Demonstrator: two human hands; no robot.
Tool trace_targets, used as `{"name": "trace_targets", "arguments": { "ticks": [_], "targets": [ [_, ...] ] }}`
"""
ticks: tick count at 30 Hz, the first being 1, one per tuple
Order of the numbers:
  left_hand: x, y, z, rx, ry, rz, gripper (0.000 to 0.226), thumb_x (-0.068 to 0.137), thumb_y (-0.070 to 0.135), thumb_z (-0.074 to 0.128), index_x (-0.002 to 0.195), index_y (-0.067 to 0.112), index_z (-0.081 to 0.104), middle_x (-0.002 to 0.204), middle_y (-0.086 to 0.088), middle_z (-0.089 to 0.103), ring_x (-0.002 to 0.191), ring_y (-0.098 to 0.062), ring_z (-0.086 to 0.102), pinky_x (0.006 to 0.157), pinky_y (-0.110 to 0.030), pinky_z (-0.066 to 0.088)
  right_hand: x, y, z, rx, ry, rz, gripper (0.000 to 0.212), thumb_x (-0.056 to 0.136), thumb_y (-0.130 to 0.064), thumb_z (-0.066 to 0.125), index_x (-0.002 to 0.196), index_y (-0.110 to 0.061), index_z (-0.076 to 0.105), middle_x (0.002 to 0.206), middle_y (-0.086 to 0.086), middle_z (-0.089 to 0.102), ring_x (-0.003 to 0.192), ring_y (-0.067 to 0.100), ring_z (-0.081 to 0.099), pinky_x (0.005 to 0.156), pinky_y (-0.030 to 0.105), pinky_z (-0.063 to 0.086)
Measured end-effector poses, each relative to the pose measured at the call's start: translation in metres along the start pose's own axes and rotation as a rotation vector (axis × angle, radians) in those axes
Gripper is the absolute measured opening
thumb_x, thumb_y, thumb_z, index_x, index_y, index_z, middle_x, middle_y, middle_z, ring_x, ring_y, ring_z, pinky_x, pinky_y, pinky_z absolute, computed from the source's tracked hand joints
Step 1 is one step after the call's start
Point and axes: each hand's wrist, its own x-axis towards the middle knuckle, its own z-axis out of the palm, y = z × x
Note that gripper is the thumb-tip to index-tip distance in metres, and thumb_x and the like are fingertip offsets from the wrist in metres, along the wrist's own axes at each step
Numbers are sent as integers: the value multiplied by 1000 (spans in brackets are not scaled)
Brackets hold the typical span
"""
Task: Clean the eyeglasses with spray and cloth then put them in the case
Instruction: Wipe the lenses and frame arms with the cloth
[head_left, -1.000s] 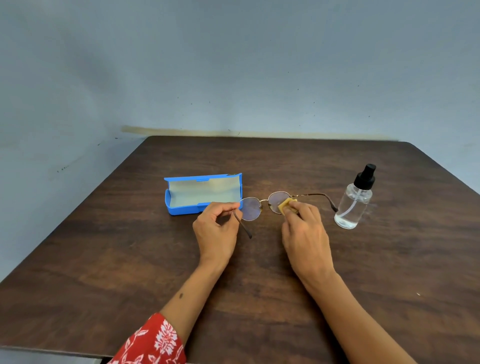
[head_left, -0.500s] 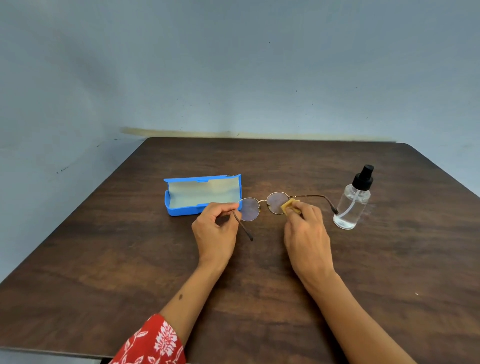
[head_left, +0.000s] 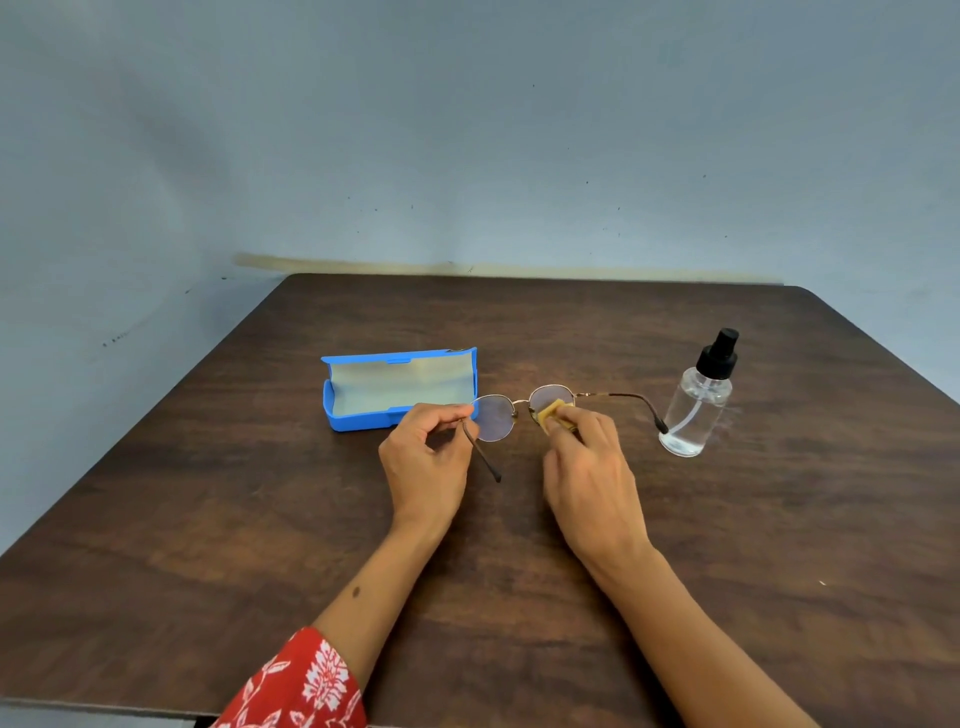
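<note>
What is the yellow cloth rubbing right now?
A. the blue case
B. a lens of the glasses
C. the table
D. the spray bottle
B: the right hand presses the yellow cloth on one lens of the glasses, while the left hand pinches the frame by the other lens; the open blue case and the spray bottle stand apart, untouched.

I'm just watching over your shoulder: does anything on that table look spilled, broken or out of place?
Nothing stands out. The spray bottle stands upright with no puddle visible, the blue case lies open, and the eyeglasses look whole. The left hand pinches one temple while the right hand presses a yellow cloth on a lens.
</note>
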Motion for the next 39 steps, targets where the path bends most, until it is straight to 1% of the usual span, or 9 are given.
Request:
{"name": "trace_targets", "arguments": {
  "ticks": [5,10,15,19,24,28,31,35,39],
  "targets": [
    [-3,0,1,16,-20,41,20,73,-5,71,80,13,72,75,9,67,69,7,61,66,-4,43,3,6,-2,33,67,91,37,70,15,65,105,5,65,107,17,61,97,36,58,59,39,56],
    [-2,-3,1,44,-25,77,20,72,-5,72,80,14,72,76,10,66,72,6,61,67,-5,43,0,3,2,98,81,39,39,70,16,65,107,3,65,107,16,61,96,33,57,72,29,49],
    [-4,0,2,82,-65,148,17,72,-3,74,83,10,73,78,5,67,77,6,61,69,-4,44,2,3,0,80,93,123,35,74,15,64,108,7,65,107,20,60,97,37,58,64,39,56],
    [-3,-2,1,90,-59,155,17,72,-2,75,84,11,73,79,4,67,79,5,61,70,-4,44,2,2,2,120,89,45,38,75,15,63,112,5,64,109,18,61,97,33,58,77,29,49],
    [-6,0,2,103,-85,208,19,71,-6,74,84,7,73,80,2,67,79,8,61,70,-3,43,4,4,0,124,127,150,33,79,13,61,111,7,64,109,20,61,99,34,59,82,23,41],
    [-7,0,1,127,-96,229,19,71,-4,74,86,7,73,82,2,67,81,9,61,71,-3,44,3,4,2,186,96,68,34,81,11,60,114,4,63,114,17,60,104,26,54,94,13,32],
    [-6,0,0,133,-98,225,20,72,-3,74,88,8,73,83,3,66,83,7,61,72,-4,45,1,4,0,165,87,64,34,78,12,63,111,5,65,110,17,61,99,28,57,86,20,43],
    [-7,1,0,121,-101,197,20,73,-3,73,88,10,73,83,5,66,84,9,60,72,-3,44,2,3,-2,65,90,102,35,71,16,66,105,9,65,103,21,62,92,36,60,61,38,57],
    [-7,-1,0,113,-99,199,21,72,-4,74,88,10,73,83,5,67,84,7,61,72,-4,45,1,1,1,92,67,39,40,70,17,66,109,6,65,107,20,61,92,35,60,66,36,55]
  ]
}}
